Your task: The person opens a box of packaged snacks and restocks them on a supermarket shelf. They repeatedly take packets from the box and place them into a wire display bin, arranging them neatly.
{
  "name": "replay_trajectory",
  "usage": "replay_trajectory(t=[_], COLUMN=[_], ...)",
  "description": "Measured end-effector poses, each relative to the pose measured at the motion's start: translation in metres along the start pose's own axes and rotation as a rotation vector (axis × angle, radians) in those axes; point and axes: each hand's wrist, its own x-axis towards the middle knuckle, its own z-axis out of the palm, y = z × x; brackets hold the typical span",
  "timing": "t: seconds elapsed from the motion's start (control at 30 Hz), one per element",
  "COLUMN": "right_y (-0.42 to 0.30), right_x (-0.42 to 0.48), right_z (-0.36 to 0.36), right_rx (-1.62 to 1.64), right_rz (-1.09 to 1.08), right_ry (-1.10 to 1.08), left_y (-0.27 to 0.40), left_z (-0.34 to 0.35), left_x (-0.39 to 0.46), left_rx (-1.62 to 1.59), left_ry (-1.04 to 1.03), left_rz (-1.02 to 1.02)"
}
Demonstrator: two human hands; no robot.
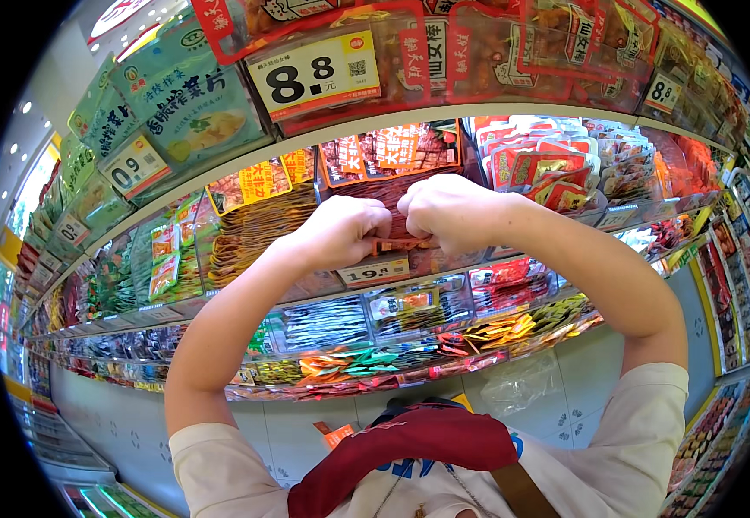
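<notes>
My left hand (342, 233) and my right hand (443, 213) are close together over a shelf bin, both with curled fingers. Between them shows the orange-red edge of a snack packet (404, 245) at the bin's front, which both hands grip. Behind it, a tight row of dark red packets (375, 191) stands on edge. At the back of the bin, several packets with orange print (391, 152) face me. My fingers hide much of the gripped packet. A price tag (373, 272) is fixed to the bin's front, just below my hands.
Yellow-fronted packets (249, 188) fill the bin to the left; red and white sachets (543, 158) lie to the right. An upper shelf edge (375, 123) spans above my hands. Lower bins hold silvery packets (326, 320). A clear plastic bag (520, 385) lies on the tiled floor.
</notes>
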Motion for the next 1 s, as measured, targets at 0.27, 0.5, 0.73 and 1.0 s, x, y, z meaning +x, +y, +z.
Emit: replay_trajectory(t=[0.27, 0.5, 0.73, 1.0], right_y=[-0.014, -0.019, -0.009, -0.031], right_x=[0.01, 0.014, 0.009, 0.017], right_z=[0.001, 0.002, 0.007, -0.009], right_rx=[-0.075, -0.152, -0.142, -0.214], right_rz=[-0.029, 0.027, 0.086, 0.031], right_ry=[-0.036, -0.144, -0.107, -0.117], left_y=[0.001, 0.002, 0.007, 0.004], left_z=[0.003, 0.008, 0.011, 0.02], left_x=[-0.002, -0.003, -0.003, -0.006], left_rx=[-0.057, -0.093, -0.025, -0.061], left_ry=[0.055, 0.12, 0.169, 0.263], left_rz=[0.005, -0.059, -0.038, 0.006])
